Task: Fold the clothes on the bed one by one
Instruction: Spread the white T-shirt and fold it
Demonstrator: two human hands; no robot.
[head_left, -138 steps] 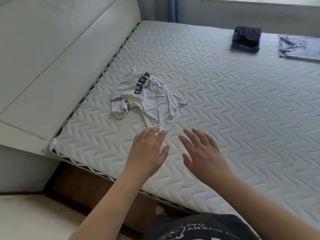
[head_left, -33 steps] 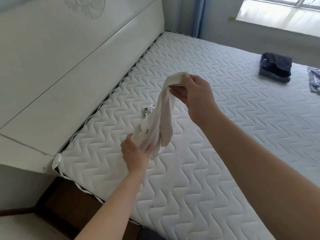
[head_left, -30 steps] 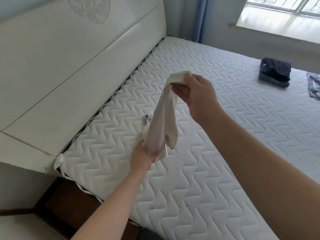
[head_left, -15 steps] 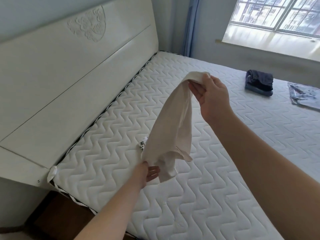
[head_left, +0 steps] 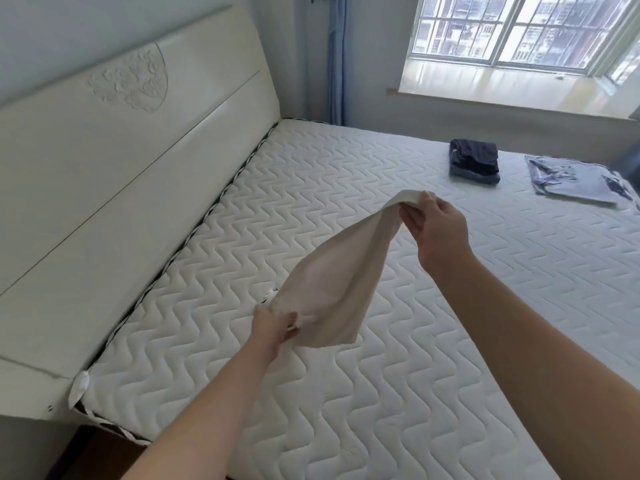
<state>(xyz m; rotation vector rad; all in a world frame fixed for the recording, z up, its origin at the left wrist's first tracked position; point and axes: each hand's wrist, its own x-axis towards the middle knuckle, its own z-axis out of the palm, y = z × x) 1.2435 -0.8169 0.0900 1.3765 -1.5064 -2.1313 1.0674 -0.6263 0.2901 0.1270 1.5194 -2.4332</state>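
White T-shirt (head_left: 341, 271) lifted higher off mattress (head_left: 433, 393) than earlier, stretched wider; pinched by right hand (head_left: 438, 230) above, left hand (head_left: 275, 327) below.

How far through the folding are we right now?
Done, it seems: a dark folded garment and a flat light blue garment lie near the mattress's far side. In hand: the white shirt, held unfolded above it, right hand high, left hand low. Left: folding that shirt.
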